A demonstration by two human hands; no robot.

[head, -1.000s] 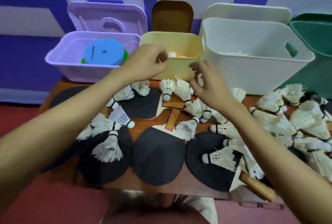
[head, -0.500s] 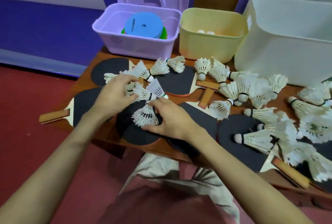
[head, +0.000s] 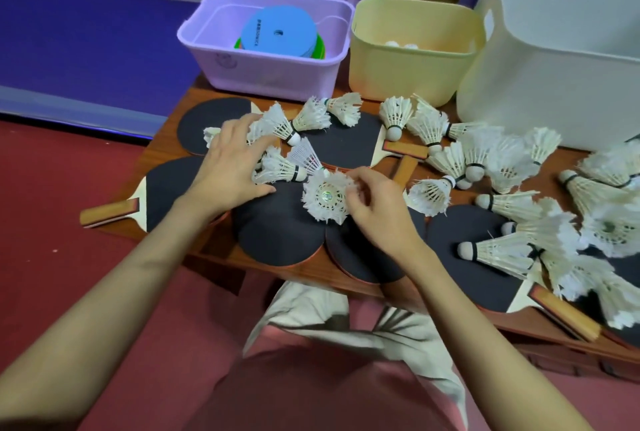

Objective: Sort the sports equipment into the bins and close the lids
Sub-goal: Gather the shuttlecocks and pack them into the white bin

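tilting a shuttlecock point(head: 325, 197) upward now, right hand point(head: 377, 202) pinches it; left hand point(head: 230, 162) spread.

The white bin point(head: 554, 60) is cut off by the right and top edges. The yellow bin point(head: 412, 60) shows only the tops of small white balls point(head: 401, 45). The left hand point(head: 230, 167) hides part of a shuttlecock point(head: 211, 134).

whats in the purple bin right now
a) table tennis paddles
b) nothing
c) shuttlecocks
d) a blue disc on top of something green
d: inside the purple bin a blue disc lies on top of something green, while the shuttlecocks and paddles are on the table in front of it.
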